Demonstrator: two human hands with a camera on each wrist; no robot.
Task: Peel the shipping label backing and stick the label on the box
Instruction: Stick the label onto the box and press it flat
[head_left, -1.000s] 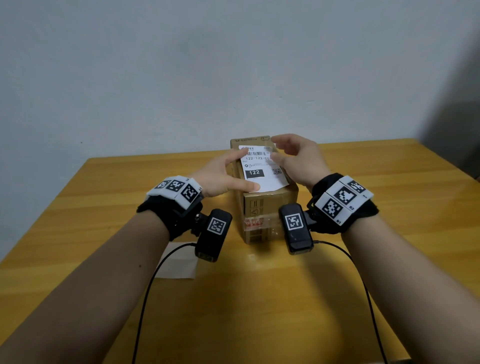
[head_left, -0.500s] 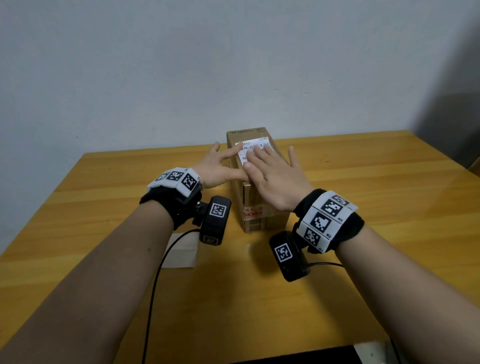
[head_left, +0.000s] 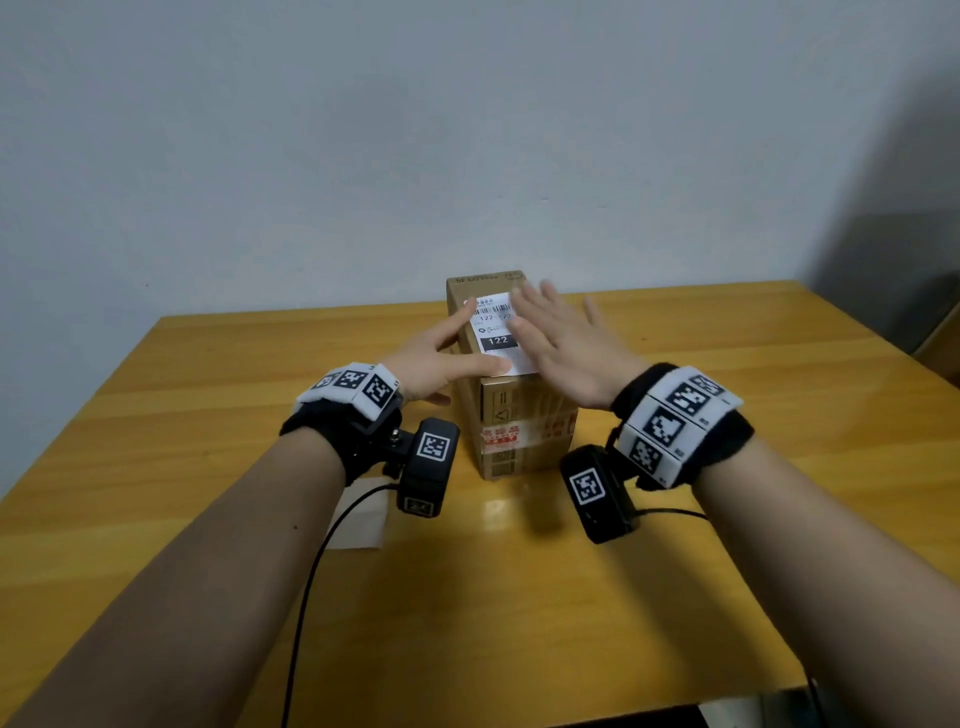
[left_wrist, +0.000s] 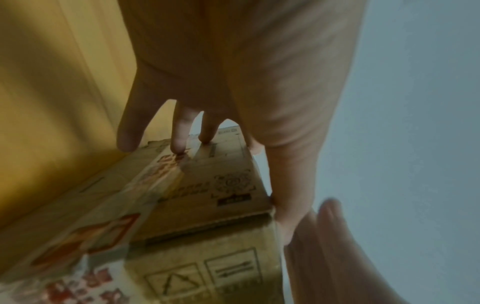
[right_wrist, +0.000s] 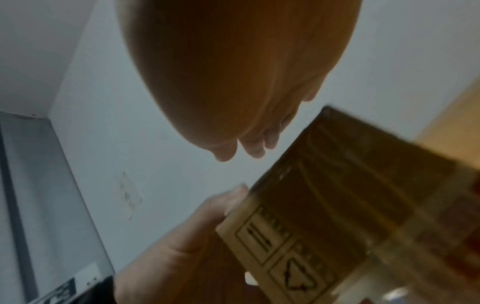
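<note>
Both forearms reach forward from the lower corners of the head view toward the middle of the frame, bare, each wrist wrapped in a black band with black-and-white markers and a small camera hanging beneath. The left hand (head_left: 431, 358) sits left of centre, index finger stretched up and to the right, thumb pointing right, the other fingers (left_wrist: 182, 131) straight and slightly spread. The right hand (head_left: 566, 348) lies flat, palm down, right of centre, fingers extended and fanned, blurred.
</note>
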